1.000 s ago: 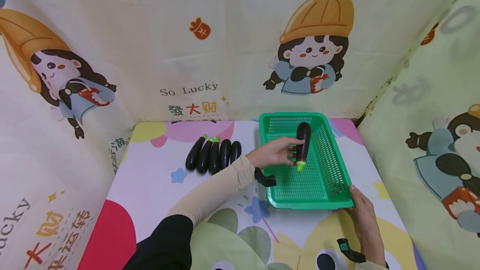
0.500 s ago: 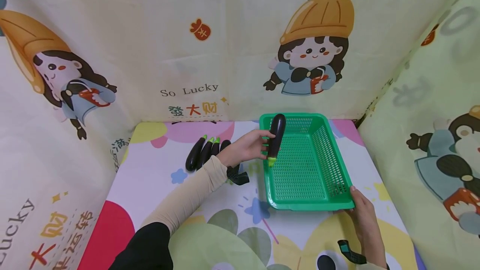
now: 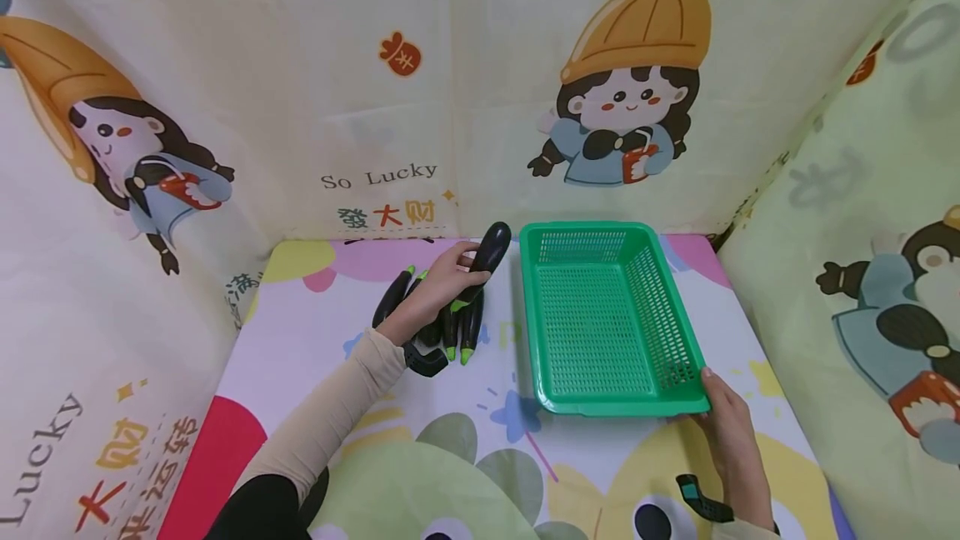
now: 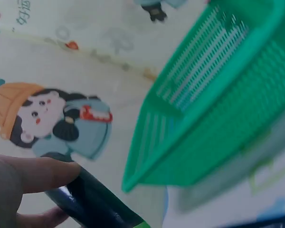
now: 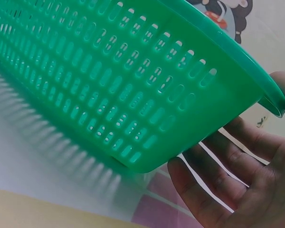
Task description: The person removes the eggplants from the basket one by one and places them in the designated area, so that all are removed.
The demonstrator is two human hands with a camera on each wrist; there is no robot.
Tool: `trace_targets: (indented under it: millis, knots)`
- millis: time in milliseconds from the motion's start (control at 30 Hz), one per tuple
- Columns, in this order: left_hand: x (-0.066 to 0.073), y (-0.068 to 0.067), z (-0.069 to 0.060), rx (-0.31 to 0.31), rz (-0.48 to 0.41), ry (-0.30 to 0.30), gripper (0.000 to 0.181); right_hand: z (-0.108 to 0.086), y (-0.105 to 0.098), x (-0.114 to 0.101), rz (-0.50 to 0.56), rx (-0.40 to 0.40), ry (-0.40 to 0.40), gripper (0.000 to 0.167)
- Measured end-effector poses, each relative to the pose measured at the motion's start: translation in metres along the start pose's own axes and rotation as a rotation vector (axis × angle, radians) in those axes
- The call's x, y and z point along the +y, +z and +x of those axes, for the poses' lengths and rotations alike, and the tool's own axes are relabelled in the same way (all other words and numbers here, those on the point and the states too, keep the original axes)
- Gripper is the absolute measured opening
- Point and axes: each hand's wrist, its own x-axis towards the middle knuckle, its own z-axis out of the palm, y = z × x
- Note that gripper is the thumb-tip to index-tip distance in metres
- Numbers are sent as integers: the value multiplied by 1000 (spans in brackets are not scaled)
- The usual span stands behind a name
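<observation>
My left hand (image 3: 438, 283) grips a dark eggplant (image 3: 492, 248) above a row of other eggplants (image 3: 472, 325). Its green stem end points down towards me, and the hand and wrist hide part of the row. In the left wrist view, the thumb lies on the glossy skin of the held eggplant (image 4: 96, 202). My right hand (image 3: 729, 427) holds the near right corner of a green plastic basket (image 3: 588, 332). The right wrist view has the thumb at the rim and the fingers under the corner of the basket (image 5: 218, 104). Inside, the basket is bare.
The tabletop cloth (image 3: 300, 357) carries printed cartoon shapes. Behind the table hangs a patterned curtain (image 3: 487, 65), and more of it stands on the left and right sides. A black band (image 3: 705, 502) sits on the right wrist.
My left hand has carried the eggplant from over the basket leftwards to above the row, tilting it on the way. The right hand and the basket have stayed in place.
</observation>
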Motion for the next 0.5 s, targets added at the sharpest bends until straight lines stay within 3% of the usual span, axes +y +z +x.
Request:
trace_targets:
  millis: [100,200,400,500]
  knots:
    - [-11,-13,-4,81,113,64,60,0,0,0,0,4,3,79]
    - [-22,-27,-8,149,211,86,60,-1,0,1,5,8,-4,75]
    - [-44,-59,-14,274,320,56,61,-2,0,3,38,-7,-57,26]
    - [-55,-76,-17,324,368,25,61,-2,0,3,52,-16,-70,22]
